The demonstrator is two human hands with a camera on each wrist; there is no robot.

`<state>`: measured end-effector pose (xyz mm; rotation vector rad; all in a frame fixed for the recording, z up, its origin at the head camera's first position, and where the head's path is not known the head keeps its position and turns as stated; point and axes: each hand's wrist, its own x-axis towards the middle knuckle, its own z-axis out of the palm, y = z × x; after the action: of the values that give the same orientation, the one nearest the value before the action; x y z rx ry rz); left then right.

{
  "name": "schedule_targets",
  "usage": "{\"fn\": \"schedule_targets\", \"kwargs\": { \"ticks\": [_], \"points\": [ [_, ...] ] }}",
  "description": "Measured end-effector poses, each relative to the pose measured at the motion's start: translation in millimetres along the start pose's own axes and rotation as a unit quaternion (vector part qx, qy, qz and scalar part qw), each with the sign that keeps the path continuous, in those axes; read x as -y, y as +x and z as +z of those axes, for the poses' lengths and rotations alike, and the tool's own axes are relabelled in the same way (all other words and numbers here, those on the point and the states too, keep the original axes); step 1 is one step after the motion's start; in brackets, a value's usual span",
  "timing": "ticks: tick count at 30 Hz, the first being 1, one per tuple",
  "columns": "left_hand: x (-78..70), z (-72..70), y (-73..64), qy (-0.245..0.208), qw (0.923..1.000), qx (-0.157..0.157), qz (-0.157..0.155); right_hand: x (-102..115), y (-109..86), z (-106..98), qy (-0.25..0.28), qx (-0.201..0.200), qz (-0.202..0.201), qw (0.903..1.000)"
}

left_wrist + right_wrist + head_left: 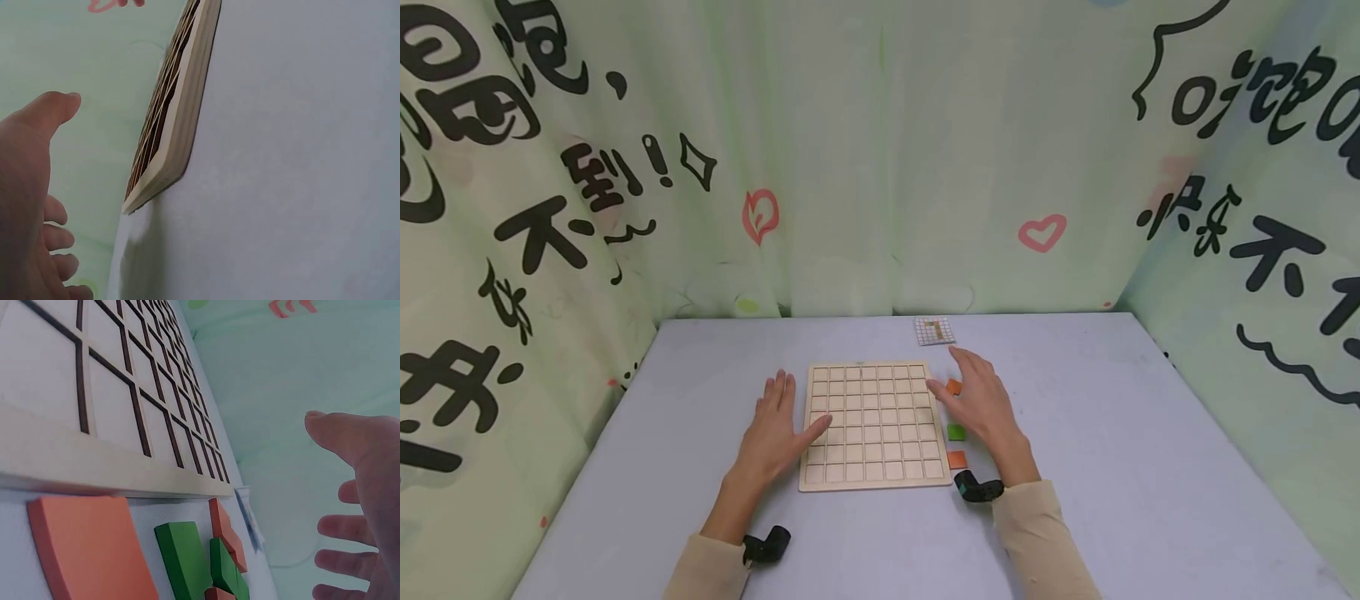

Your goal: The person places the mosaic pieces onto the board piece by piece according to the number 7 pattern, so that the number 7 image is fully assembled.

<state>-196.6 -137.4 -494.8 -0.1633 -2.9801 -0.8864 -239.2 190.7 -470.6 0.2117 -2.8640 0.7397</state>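
Observation:
A light wooden grid board (pixel 875 427) lies flat on the table. My left hand (pixel 775 437) is at its left edge, fingers straight and thumb spread over the border in the head view. On the other side, my right hand (pixel 983 406) hovers with fingers extended and the thumb tip at the board's right edge. Beside that edge lie an orange tile (pixel 957 459), a green tile (pixel 956 432) and another orange piece (pixel 953 387), partly covered by the right hand. More green pieces (pixel 224 565) show in the right wrist view. Neither hand holds anything.
Behind the board, near the table's far edge, lies a small card (pixel 934 331) printed with a grid and a coloured shape. A pale green curtain (pixel 887 167) with black lettering surrounds the white table (pixel 722 350). Each wrist carries a black camera.

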Motion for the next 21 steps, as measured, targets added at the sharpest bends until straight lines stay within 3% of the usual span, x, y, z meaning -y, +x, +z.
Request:
{"fn": "schedule_targets", "kwargs": {
  "ticks": [5,21],
  "points": [
    [1.3,3.5,-5.7,-0.013,0.9995,0.027,-0.013,-4.3,1.4,-1.4,0.002,0.005,0.011,0.9999],
    [-5.3,14.5,-24.6,-0.035,0.9982,0.048,0.007,-16.1,1.9,4.9,0.013,0.003,0.025,0.9996]
  ]
}}
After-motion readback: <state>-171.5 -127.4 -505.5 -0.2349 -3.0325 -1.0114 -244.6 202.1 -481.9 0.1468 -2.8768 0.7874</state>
